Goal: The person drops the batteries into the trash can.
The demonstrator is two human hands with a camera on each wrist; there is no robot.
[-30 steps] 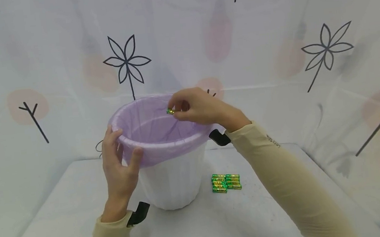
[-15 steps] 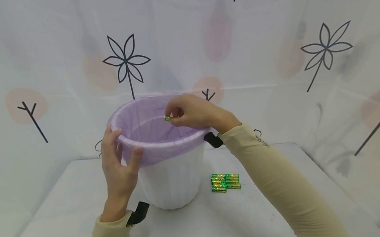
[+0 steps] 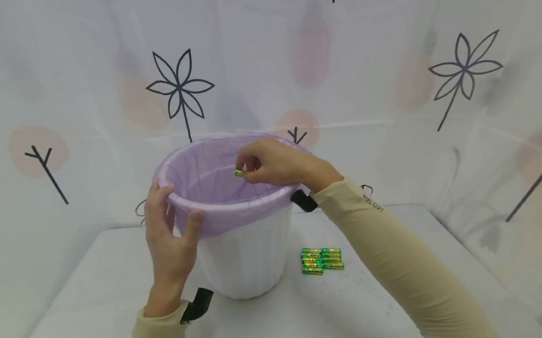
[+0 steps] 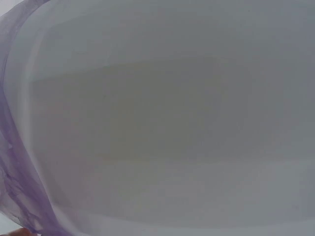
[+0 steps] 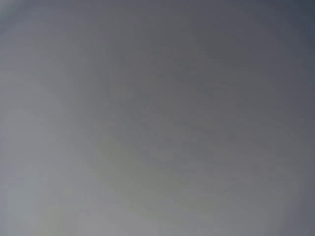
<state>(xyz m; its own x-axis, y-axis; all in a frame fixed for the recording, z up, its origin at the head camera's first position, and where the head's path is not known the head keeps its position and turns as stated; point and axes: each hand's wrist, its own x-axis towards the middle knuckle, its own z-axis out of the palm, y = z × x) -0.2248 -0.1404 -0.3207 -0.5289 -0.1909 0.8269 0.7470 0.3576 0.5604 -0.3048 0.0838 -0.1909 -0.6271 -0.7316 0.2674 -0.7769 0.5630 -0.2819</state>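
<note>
A white trash can stands upright, lined with a purple trash bag folded over its rim. My left hand holds the can at its left rim, fingertips over the edge and thumb against the bag outside. Over the can's mouth, my right hand pinches a small green-and-gold battery between thumb and fingers. The left wrist view shows the can's white side close up, with the purple bag at its left. Only a blurred pale surface fills the right wrist view.
Several matching batteries lie in two side-by-side rows to the right of the can. All of this is on a white-covered table. A white curtain with printed flowers hangs behind.
The right hand has lowered and shifted slightly left with the battery, deeper toward the can's opening, and moved little in the last half second. The left hand stays on the rim.
</note>
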